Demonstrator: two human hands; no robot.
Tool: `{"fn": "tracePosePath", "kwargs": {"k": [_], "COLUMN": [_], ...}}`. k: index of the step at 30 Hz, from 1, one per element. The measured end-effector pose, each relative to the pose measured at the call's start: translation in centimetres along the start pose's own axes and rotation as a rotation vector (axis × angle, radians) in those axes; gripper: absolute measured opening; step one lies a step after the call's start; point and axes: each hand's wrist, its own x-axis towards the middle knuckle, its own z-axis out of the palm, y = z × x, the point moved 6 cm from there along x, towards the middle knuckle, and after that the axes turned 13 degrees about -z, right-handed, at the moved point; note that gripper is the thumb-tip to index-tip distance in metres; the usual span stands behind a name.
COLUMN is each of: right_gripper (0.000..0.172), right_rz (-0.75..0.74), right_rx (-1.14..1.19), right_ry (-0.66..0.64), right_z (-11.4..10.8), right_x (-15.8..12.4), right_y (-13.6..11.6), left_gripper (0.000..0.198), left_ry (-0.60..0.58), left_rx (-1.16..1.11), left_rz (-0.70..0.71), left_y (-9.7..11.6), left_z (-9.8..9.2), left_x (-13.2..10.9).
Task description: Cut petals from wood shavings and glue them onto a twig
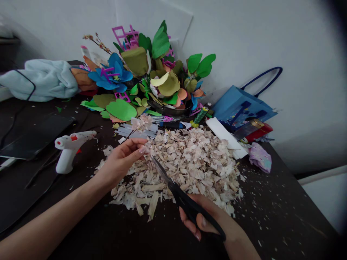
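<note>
While the right hand (204, 218) gripped black-handled scissors (180, 189), tips among pale wood shavings (191, 169), the left hand (120, 162) stayed curled, fingertips pinched at the heap's edge; any hold there could not be confirmed. Shavings lay heaped on a dark tabletop (284, 202), a white hot glue gun (72, 150) nearby.
</note>
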Motion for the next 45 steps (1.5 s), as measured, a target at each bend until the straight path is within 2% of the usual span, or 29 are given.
{"fn": "tracePosePath", "kwargs": {"k": [4,12,19,25,40,45], "right_gripper": [0.06,0.058,0.058,0.057,0.057,0.053], "right_rz": [-0.019,-0.017,-0.02,-0.028,-0.002,-0.047], "right_rx": [0.017,0.008,-0.002,-0.061,-0.142,-0.085], "right_ry": [-0.021,0.013,0.065,0.087,0.165,0.169], "right_z": [0.1,-0.1,-0.1,0.0,0.5,0.6], "right_x": [0.1,0.5,0.7,0.8,1.2,1.3], "right_y": [0.3,1.5,1.3,1.0,1.3,1.6], "left_gripper": [0.023,0.029,0.028,0.028,0.027,0.03], "left_ry": [0.013,-0.054,-0.073,-0.079,-0.066,-0.063], "left_rx": [0.008,-0.164,-0.034,-0.011,-0.111,-0.138], "left_rz": [0.012,-0.141,-0.131,-0.127,-0.139,-0.149], "left_y": [-0.1,-0.7,-1.3,-1.5,-2.1,-2.2], "left_z": [-0.1,0.8,0.8,1.4,2.0,2.1], "left_x": [0.0,0.0,-0.2,-0.5,-0.6,-0.7]}}
